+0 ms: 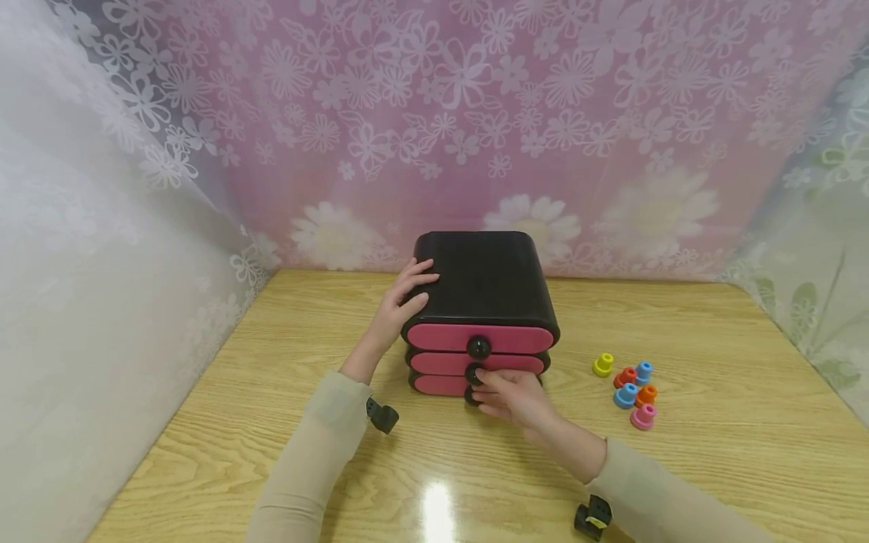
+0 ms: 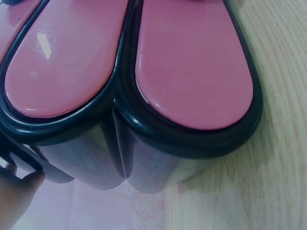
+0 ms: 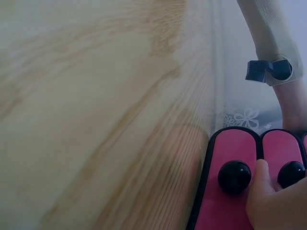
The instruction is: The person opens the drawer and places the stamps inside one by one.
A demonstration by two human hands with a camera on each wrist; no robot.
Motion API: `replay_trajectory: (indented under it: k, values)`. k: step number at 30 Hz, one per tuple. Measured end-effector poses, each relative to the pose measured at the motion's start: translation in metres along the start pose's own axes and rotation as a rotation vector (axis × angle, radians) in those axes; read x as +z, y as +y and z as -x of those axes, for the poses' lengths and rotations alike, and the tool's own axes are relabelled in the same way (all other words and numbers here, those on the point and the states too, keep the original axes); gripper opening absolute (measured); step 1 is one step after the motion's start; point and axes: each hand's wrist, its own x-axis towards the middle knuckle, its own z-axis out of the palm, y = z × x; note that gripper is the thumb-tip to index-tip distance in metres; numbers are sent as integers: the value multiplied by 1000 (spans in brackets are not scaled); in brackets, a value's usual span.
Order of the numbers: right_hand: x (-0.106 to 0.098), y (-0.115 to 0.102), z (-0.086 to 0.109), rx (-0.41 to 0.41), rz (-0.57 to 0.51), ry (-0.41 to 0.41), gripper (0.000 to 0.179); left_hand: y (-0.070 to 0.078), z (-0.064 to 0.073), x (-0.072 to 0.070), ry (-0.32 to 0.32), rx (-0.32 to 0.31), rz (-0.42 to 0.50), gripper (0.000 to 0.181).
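Drawer box, black with three pink fronts, stands a little toward twelve o'clock from the middle of the wooden table. I can see the left hand resting at its nine o'clock side, fingers apart over the top edge. At five o'clock, the right hand has thumb and finger clamped on the middle knob. Six small coloured pegs cluster at four o'clock from the box.
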Motion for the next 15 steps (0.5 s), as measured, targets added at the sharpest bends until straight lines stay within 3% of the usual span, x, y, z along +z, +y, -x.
replay_trajectory:
  k: [15]
  values:
    - [-2,2,4,-7,19,-25,35,0,1,-2,-3,-6,12,33]
